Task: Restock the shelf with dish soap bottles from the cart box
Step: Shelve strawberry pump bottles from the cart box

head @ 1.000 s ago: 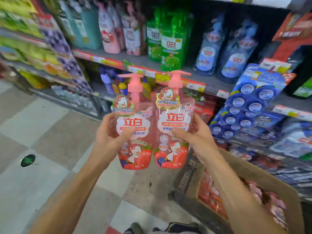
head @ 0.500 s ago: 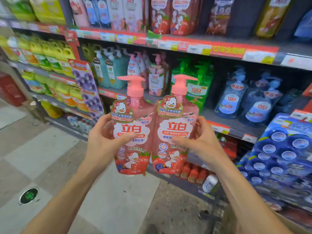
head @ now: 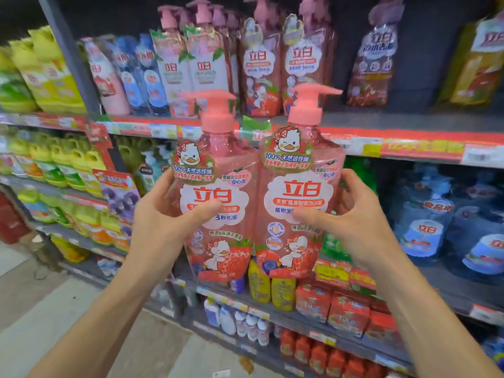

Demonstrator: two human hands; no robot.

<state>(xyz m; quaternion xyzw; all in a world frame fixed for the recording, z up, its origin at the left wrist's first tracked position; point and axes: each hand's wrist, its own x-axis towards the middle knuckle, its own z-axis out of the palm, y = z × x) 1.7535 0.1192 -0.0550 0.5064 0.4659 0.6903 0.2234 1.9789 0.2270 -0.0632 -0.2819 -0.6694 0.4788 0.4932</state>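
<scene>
Right now I am looking at a tall shelf unit [head: 409, 124] packed with cleaning products, and the upper shelf is carrying matching strawberry bottles [head: 286, 64] just behind the pair I am holding up. That is probably where these are going, though I am only judging by the matching labels.

The left bottle [head: 218, 186] and the right bottle [head: 300, 186] are standing upright side by side, touching along their flanks, raised in front of the shelves. Both are looking full of pink liquid, so I am expecting them to feel fairly heavy and bottom-weighted. The clear plastic walls are likely giving a little under pressure, and the glossy film label may be slippery. I am judging the waisted middle to be the safest place to hold; the pump heads are looking too fragile to lift by.

My left hand [head: 166, 214] is gripping the left bottle around its middle, thumb across the front label. My right hand [head: 351, 211] is gripping the right bottle likewise, thumb on the label.

The big red characters are reading 立白. The neck tags are showing a cartoon duck and "100% 天然活性菌"-like text, which I am not reading with certainty. Smaller print is saying 安心洗, and "3秒化油" on the left bottle.
</scene>
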